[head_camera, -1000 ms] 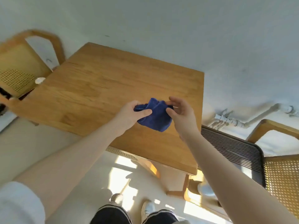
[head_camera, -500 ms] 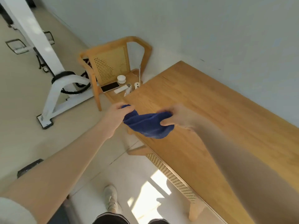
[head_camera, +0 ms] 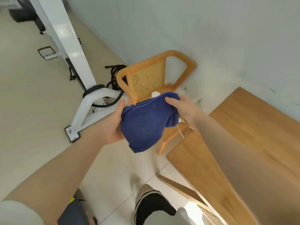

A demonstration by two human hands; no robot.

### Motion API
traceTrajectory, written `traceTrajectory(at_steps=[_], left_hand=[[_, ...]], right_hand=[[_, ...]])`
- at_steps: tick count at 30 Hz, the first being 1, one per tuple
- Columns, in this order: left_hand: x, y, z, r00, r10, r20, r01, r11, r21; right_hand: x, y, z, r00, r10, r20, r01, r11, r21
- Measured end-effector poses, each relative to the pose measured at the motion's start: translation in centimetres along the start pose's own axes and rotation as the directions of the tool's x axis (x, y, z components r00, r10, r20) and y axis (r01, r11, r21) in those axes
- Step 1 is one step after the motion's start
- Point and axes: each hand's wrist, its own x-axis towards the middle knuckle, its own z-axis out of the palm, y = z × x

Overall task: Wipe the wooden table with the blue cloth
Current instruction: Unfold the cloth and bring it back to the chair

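The blue cloth (head_camera: 144, 122) hangs spread between both hands, in the air over the floor and left of the wooden table (head_camera: 253, 127). My left hand (head_camera: 114, 122) holds its left side from underneath, thumb up along the edge. My right hand (head_camera: 183, 109) pinches the upper right corner, fingers curled over the fabric. The table's near left corner lies just below my right forearm. The cloth touches nothing on the table.
A wooden cane-back chair (head_camera: 151, 77) stands behind the cloth against the grey wall, with small items on its seat. A white exercise machine (head_camera: 76, 65) with black cables stands on the floor at left. My feet (head_camera: 152, 207) show at the bottom.
The view has swung left, away from the table. Both hands carried the cloth off the tabletop edge to the left and opened it wider; it now hangs over the floor before the chair.
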Motion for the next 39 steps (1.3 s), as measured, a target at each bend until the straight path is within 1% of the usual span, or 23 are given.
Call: traceTrajectory(at_steps=[2,5,6,8,10,12,14,16,18,20,22,25,27,29,30,31,32,33,34,36,37,38,39], left_hand=[[1.6,1.7,-1.3,0.995,0.034,0.097,-0.031,0.999,-0.033],[5.6,5.6,-3.7,0.959,0.148,0.24,-0.13,0.988,-0.089],[7.6,6.9,-4.6,0.954,0.163,0.25,-0.146,0.986,-0.085],[11.7,10.1,-6.2,0.966,0.165,0.2,-0.157,0.986,-0.056],[15.6,13.8,-7.9,0.98,0.134,0.15,-0.134,0.991,-0.005],[18.4,17.2,-9.6,0.986,0.095,0.134,-0.106,0.991,0.08],[20.9,20.3,-11.4,0.986,0.119,0.116,-0.136,0.979,0.15],[23.7,23.0,-13.2,0.978,0.189,0.086,-0.202,0.96,0.193],[27.0,25.2,-14.6,0.972,0.235,0.014,-0.23,0.939,0.256],[30.9,27.0,-15.3,0.964,0.256,-0.075,-0.214,0.908,0.359],[35.2,28.7,-15.5,0.955,0.276,-0.111,-0.19,0.853,0.486],[41.2,31.5,-15.5,0.939,0.332,-0.09,-0.207,0.756,0.621],[45.1,33.4,-15.4,0.946,0.324,-0.033,-0.217,0.704,0.676],[48.9,34.9,-15.4,0.957,0.291,0.019,-0.2,0.609,0.767],[50.6,35.2,-15.6,0.963,0.269,0.033,-0.169,0.5,0.85],[52.4,35.2,-16.1,0.965,0.255,0.053,-0.137,0.322,0.937],[53.6,34.9,-16.4,0.971,0.223,0.084,-0.117,0.138,0.984],[54.5,34.4,-16.4,0.974,0.168,0.151,-0.153,-0.001,0.988],[55.2,33.5,-16.3,0.977,0.07,0.203,-0.202,-0.016,0.979],[55.4,31.3,-15.9,0.95,-0.153,0.274,-0.263,0.09,0.961],[55.2,30.4,-15.7,0.918,-0.256,0.302,-0.283,0.111,0.953],[55.0,29.5,-15.6,0.886,-0.348,0.307,-0.288,0.107,0.952],[54.9,28.7,-15.6,0.86,-0.409,0.304,-0.295,0.087,0.951]], right_hand=[[3.8,-0.8,0.7,0.999,0.03,-0.032,-0.026,0.994,0.105],[10.5,-2.3,1.2,0.976,0.142,-0.163,-0.081,0.94,0.331],[13.0,-2.8,1.2,0.967,0.183,-0.176,-0.102,0.915,0.389],[17.7,-3.9,1.5,0.955,0.243,-0.172,-0.141,0.878,0.457],[22.1,-5.1,1.9,0.938,0.299,-0.175,-0.181,0.853,0.489],[25.5,-6.0,2.1,0.914,0.353,-0.2,-0.21,0.834,0.511],[28.4,-6.7,1.8,0.885,0.404,-0.232,-0.243,0.826,0.509],[30.7,-7.2,1.0,0.852,0.451,-0.265,-0.271,0.814,0.514],[32.8,-7.2,0.1,0.818,0.487,-0.306,-0.3,0.815,0.495],[34.7,-6.7,-0.7,0.791,0.496,-0.358,-0.327,0.838,0.437],[36.7,-6.1,-0.9,0.774,0.475,-0.419,-0.361,0.874,0.325],[40.2,-6.0,-0.4,0.729,0.444,-0.52,-0.431,0.889,0.155],[42.8,-6.3,-0.5,0.665,0.449,-0.597,-0.46,0.876,0.148],[45.3,-6.5,-0.4,0.604,0.483,-0.634,-0.501,0.849,0.169],[46.5,-6.5,-0.2,0.573,0.498,-0.651,-0.517,0.836,0.185],[47.5,-6.4,0.2,0.544,0.517,-0.661,-0.542,0.818,0.194],[48.5,-6.0,0.8,0.524,0.528,-0.668,-0.581,0.795,0.174],[49.3,-5.7,1.7,0.514,0.542,-0.665,-0.631,0.764,0.136],[49.9,-5.4,2.7,0.507,0.558,-0.657,-0.676,0.73,0.098],[50.6,-5.0,4.7,0.51,0.592,-0.624,-0.708,0.701,0.087],[50.7,-4.9,5.4,0.521,0.6,-0.607,-0.702,0.706,0.096],[50.5,-4.8,5.9,0.532,0.603,-0.594,-0.699,0.709,0.095],[50.2,-4.8,6.2,0.544,0.599,-0.587,-0.69,0.718,0.093]])
